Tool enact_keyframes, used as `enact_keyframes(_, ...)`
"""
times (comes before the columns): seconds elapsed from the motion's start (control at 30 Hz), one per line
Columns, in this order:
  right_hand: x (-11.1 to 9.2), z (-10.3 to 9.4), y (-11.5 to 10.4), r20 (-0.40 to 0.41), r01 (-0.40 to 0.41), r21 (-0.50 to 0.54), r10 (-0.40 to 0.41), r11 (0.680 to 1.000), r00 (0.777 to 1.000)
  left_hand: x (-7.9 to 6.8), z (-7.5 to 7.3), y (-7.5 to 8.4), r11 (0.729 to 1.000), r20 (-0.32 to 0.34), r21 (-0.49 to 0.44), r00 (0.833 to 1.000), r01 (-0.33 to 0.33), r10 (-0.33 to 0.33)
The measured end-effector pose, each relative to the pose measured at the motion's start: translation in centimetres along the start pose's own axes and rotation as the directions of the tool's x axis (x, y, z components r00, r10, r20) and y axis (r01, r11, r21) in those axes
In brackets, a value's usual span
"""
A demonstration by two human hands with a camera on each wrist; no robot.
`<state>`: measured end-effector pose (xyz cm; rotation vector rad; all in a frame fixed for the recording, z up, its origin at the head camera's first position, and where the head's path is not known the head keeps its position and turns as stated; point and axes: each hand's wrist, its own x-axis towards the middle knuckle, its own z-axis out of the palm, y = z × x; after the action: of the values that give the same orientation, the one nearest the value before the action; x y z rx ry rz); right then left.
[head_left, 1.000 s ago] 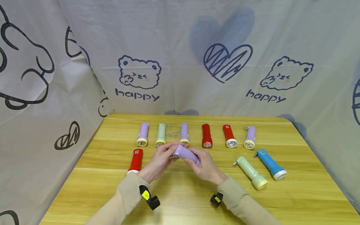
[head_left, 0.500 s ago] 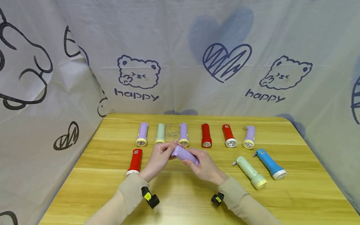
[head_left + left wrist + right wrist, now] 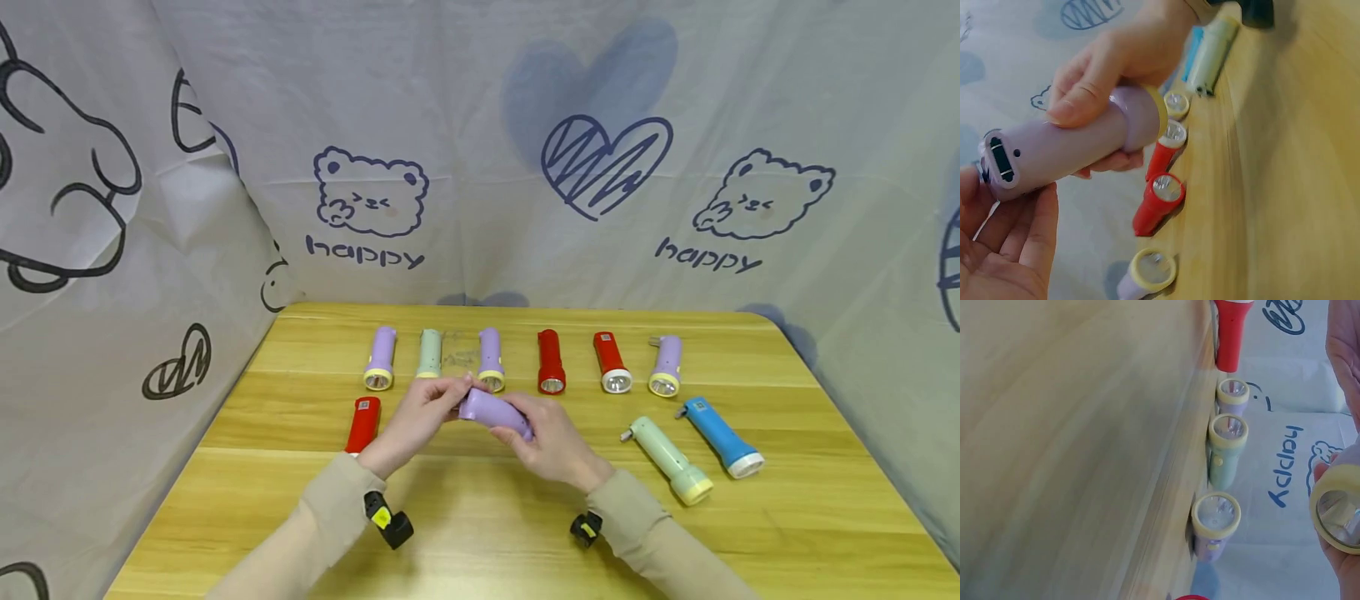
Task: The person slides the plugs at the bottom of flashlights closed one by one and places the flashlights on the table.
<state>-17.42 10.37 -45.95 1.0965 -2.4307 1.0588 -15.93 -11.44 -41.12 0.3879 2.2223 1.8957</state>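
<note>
A purple flashlight [image 3: 491, 412] is held tilted above the table, its yellow-rimmed head [image 3: 1338, 515] toward the right hand. My right hand [image 3: 557, 443] grips it round the body near the head, thumb on one side and fingers on the other. At the tail end, my left hand [image 3: 422, 419] pinches it between thumb and fingers. In the left wrist view, a dark slot [image 3: 1002, 159] with metal prongs lying in it shows on the tail face. In the head view the lens is hidden by the right hand.
Several flashlights stand in a back row, including a red one [image 3: 551, 362] and a purple one [image 3: 381, 358]. Another red flashlight [image 3: 364, 423] lies by the left forearm. Green [image 3: 670, 461] and blue [image 3: 723, 437] ones lie at right, the green one's prongs sticking out. Printed cloth hangs behind.
The prongs that stuck out of the held flashlight's tail a second ago no longer stick out. The left hand and wrist have shifted slightly left; the right hand has barely moved.
</note>
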Motion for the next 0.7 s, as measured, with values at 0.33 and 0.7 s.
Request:
enact_keyframes(0.33,-0.3,0.1,0.0,0.012,0.035,0.009,-0.035,0.999,0.999,-0.6,-0.5,-1.3,0.976,0.120,-0.199,0.991,0.086,-0.063)
enact_keyframes(0.7,-0.3,0.4,-0.5,0.052,-0.075,0.100,0.070,0.992,0.996,-0.3,0.1,-1.7,0.980,0.027,-0.177,0.996,0.092,-0.089)
